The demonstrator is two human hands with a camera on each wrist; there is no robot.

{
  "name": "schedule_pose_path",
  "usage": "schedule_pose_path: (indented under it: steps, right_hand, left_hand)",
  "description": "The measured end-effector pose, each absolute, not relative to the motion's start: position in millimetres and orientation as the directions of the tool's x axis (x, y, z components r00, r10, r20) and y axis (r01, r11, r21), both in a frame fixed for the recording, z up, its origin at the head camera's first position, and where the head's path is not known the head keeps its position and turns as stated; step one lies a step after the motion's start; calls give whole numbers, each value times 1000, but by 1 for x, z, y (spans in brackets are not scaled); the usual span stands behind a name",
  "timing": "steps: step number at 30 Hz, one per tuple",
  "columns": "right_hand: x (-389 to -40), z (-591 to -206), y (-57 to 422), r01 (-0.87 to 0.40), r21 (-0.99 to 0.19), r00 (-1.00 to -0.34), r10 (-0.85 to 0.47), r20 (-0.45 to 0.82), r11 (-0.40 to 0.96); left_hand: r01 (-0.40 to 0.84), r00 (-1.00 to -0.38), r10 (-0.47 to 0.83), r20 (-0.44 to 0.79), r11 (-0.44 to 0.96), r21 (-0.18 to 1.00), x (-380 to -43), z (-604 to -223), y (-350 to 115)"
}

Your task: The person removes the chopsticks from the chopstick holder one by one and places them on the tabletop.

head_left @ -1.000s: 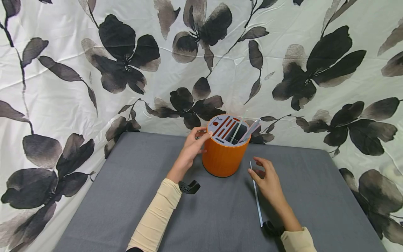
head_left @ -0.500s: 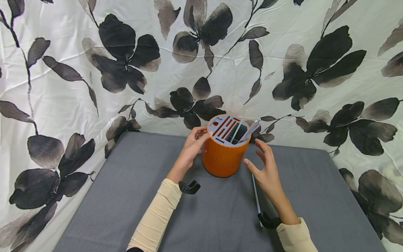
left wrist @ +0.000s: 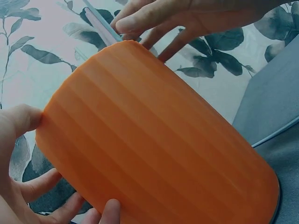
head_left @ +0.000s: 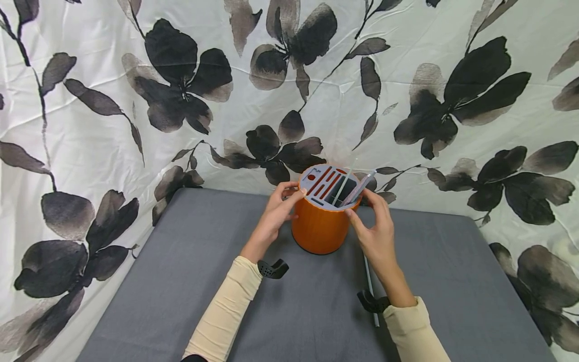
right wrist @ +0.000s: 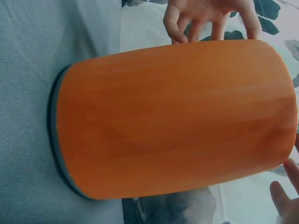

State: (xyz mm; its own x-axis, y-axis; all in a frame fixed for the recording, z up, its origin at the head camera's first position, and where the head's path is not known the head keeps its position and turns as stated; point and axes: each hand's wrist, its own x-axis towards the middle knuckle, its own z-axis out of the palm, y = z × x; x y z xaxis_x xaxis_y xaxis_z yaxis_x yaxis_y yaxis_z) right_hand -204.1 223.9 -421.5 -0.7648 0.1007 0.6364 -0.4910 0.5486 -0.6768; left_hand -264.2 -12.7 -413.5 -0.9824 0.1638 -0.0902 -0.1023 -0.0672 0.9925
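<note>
Orange holder (head_left: pixel 320 230) stands upright on gray table (head_left: pixel 181 281).
The left hand (head_left: pixel 277 208) grips its left side, thumb at the rim; sticks (head_left: pixel 362 186) poke from its right part; a pale rod (head_left: pixel 369 276) lies nearby; the right hand (head_left: pixel 377 231) is at the right rim, grip unclear.

Free tabletop (head_left: pixel 312 301) before orange holder (head_left: pixel 320 231), thin rod (head_left: pixel 369 279) at right
</note>
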Motion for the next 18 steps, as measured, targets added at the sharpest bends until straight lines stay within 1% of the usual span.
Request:
schedule_pose_path:
  steps: [5, 9, 16, 18]
  right_hand:
    - [-210, -419, 219, -531, -642, -705, 131, 697, 553]
    - [-215, -417, 219, -573, -605, -659, 128, 741, 553]
    - [-218, -414, 216, -580, -598, -646, 134, 751, 553]
    - [-219, -413, 215, -596, -593, -629, 145, 764, 541]
  left_hand:
    - [-100, -983, 164, -88, -70, 993, -264, -414, -13]
    - [-97, -982, 167, -84, -72, 993, -264, -415, -12]
    - [-95, -982, 170, -80, -80, 992, -263, -416, -13]
    - [-93, -982, 170, -78, -81, 992, -263, -416, -13]
